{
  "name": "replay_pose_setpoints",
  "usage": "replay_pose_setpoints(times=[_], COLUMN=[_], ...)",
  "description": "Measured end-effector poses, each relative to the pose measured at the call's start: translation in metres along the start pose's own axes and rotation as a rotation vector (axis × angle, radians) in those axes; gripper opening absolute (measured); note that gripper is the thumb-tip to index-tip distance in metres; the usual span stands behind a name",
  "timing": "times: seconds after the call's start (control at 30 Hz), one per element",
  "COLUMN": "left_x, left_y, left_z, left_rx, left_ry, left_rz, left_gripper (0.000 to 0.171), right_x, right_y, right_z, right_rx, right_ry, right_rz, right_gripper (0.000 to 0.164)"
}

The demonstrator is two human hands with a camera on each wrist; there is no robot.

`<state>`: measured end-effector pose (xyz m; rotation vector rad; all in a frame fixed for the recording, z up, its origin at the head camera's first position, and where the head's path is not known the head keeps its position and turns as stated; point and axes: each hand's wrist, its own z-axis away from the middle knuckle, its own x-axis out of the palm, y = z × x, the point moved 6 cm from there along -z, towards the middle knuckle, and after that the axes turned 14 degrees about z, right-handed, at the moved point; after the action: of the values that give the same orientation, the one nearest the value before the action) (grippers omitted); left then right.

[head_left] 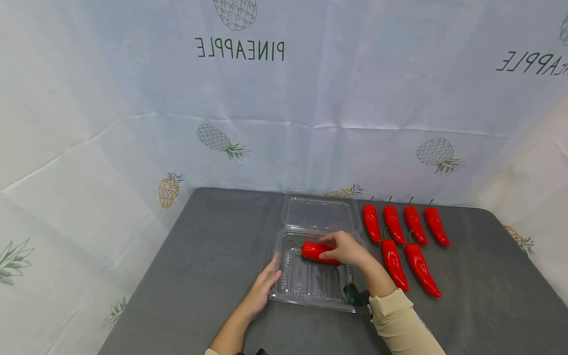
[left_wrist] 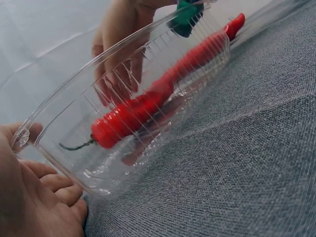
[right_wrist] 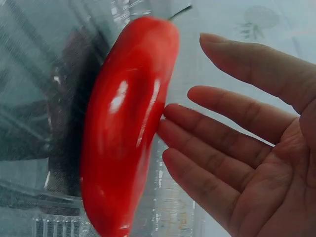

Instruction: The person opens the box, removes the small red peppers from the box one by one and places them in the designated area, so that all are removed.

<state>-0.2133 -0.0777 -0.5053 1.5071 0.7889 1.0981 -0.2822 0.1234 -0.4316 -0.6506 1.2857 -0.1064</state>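
A glossy red pepper point(head_left: 312, 251) with a thin green stem point(left_wrist: 76, 146) lies in the base of a clear plastic container point(head_left: 296, 296). My right hand point(head_left: 348, 250) is over the pepper's right half. In the right wrist view its fingers point(right_wrist: 217, 160) are spread and nearly straight, fingertips right at the pepper's side, with the thumb apart from it. My left hand point(head_left: 261, 290) rests against the container's left side, thumb and forefinger at the rim. Its other fingers point(left_wrist: 61, 185) lie loosely against the outer wall in the left wrist view.
The container's lid point(head_left: 320, 211) is folded back behind the base. Right of it, several red peppers point(head_left: 391, 224) lie in a back row, with two more peppers point(head_left: 421, 268) in front. The dark grey table point(head_left: 213, 236) meets a pineapple-print cloth point(head_left: 284, 143) behind.
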Motion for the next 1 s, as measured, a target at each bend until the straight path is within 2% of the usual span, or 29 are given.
replay_pose_setpoints(times=[0.27, 0.6, 1.0], left_x=[0.001, 0.002, 0.002], left_y=[-0.001, 0.003, 0.003], left_z=[-0.001, 0.000, 0.000], left_rx=[-0.003, 0.002, 0.001], left_ry=[-0.001, 0.016, 0.017], left_rz=[0.008, 0.018, 0.017], left_gripper=[0.062, 0.060, 0.060], right_x=[0.014, 0.016, 0.020], right_y=[-0.001, 0.000, -0.001], right_z=[-0.005, -0.008, -0.009], right_rx=[-0.029, -0.123, -0.131], right_ry=[-0.037, -0.059, -0.101], right_rz=[0.148, 0.169, 0.153], right_gripper=[0.033, 0.035, 0.038])
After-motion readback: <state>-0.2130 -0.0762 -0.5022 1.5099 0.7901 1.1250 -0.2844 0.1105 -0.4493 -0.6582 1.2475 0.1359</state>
